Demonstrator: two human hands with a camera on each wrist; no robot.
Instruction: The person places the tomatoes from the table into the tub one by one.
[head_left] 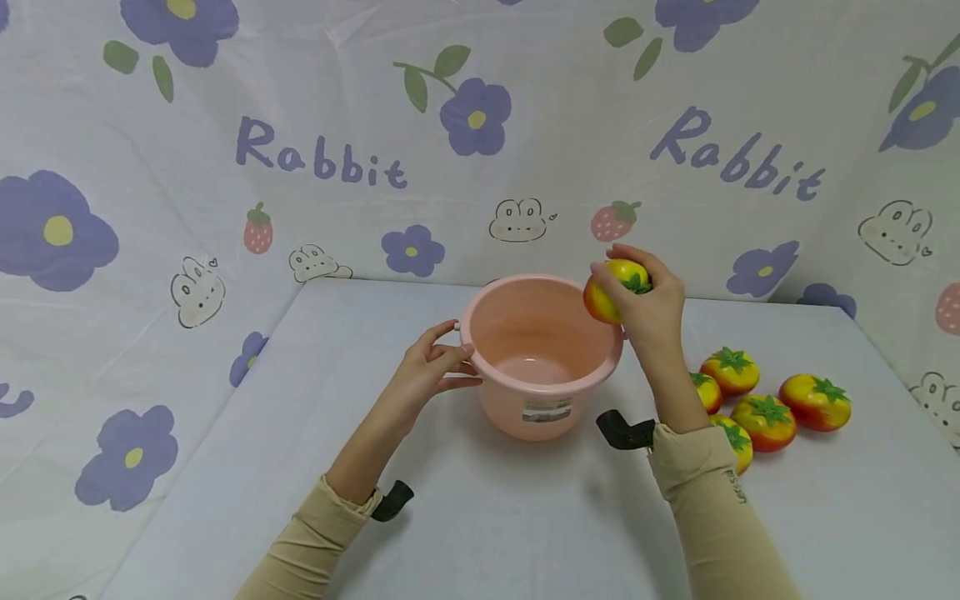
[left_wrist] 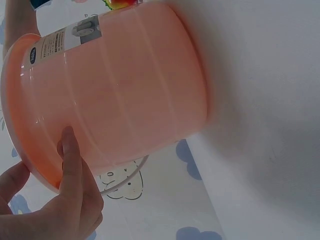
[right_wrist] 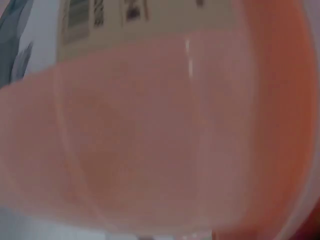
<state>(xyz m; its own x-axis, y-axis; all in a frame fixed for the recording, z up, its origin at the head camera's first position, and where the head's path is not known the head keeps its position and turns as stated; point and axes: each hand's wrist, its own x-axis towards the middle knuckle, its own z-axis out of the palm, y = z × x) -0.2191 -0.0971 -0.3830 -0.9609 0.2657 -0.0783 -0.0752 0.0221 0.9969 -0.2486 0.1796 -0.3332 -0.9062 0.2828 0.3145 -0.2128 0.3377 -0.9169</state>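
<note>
A pink bucket (head_left: 532,417) stands upright on the table, its inside bare where it shows. My left hand (head_left: 431,367) grips the left rim; in the left wrist view the hand (left_wrist: 70,200) has its thumb at the rim and fingers under it, against the bucket (left_wrist: 125,90). My right hand (head_left: 651,304) holds a red-yellow fruit with a green leafy top (head_left: 604,302) at the right rim, above the table. The right wrist view is filled by the bucket's side (right_wrist: 140,130); the right hand cannot be made out there.
Several similar fruits (head_left: 765,422) lie on the white table (head_left: 510,533) to the right, partly behind my right forearm. A patterned cloth (head_left: 337,100) hangs behind the table. In the left wrist view the bucket's thin handle (left_wrist: 127,180) hangs behind it.
</note>
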